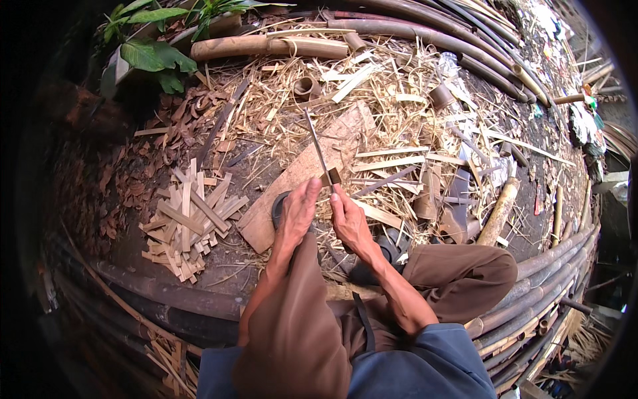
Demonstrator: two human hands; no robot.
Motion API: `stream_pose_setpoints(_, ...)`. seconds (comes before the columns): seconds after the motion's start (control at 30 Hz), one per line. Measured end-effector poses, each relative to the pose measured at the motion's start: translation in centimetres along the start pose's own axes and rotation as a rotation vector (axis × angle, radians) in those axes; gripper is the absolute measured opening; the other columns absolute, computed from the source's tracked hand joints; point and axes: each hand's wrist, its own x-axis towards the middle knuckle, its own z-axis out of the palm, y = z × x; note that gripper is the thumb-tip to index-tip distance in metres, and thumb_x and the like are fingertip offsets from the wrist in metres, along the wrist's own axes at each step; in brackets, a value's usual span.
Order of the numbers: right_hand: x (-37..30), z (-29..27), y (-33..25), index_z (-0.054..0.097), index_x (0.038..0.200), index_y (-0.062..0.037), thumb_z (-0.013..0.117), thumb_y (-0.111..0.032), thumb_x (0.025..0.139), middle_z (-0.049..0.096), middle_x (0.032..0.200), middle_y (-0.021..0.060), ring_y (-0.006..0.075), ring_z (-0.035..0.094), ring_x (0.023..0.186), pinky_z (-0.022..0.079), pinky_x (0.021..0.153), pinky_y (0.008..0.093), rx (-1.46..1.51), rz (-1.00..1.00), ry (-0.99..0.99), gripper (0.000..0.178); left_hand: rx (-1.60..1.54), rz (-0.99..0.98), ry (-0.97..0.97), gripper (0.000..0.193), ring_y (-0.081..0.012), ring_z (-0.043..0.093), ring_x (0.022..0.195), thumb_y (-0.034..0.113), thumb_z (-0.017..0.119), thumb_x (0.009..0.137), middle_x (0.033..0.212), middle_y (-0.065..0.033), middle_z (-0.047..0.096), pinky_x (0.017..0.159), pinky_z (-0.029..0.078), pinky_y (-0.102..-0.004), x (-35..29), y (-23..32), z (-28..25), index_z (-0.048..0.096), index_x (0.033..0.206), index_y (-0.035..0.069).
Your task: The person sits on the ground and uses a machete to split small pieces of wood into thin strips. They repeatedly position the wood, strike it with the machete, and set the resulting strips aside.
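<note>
My right hand (352, 223) is closed round the handle end of a knife, its long narrow blade (316, 141) pointing away and slightly left. Just beyond my right fingers, a short dark-brown bamboo piece (334, 175) sits against the blade. Beside it on the left is my left hand (299, 211), fingers stretched out, with a small gap between fingertips and piece. Its palm side is hidden from view. Under the hands lies a flat wooden board (266, 214) on the ground. Left of the board is a heap of split bamboo slats (189, 219).
Pale shavings (279, 143) and cut strips cover the ground ahead. Thick bamboo poles (425, 30) lie at the far side; more poles (538, 279) run behind my legs. A cut bamboo length (500, 207) lies to the right. A leafy plant (149, 53) stands far left.
</note>
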Motion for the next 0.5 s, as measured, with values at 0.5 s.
stream_pose_setpoints(0.5, -0.1, 0.7, 9.3, 0.062, 0.079, 0.0065, 0.062, -0.022, 0.081, 0.061, 0.067, 0.0256, 0.0335, 0.06, 0.061, 0.046, 0.06, 0.0437, -0.159, -0.046, 0.264, 0.028, 0.093, 0.128, -0.21, 0.051, -0.0352, 0.064, 0.07, 0.04, 0.068, 0.083, 0.073, -0.0262, 0.06, 0.061, 0.049, -0.0428, -2.5, 1.6, 4.0, 0.054, 0.086, -0.008)
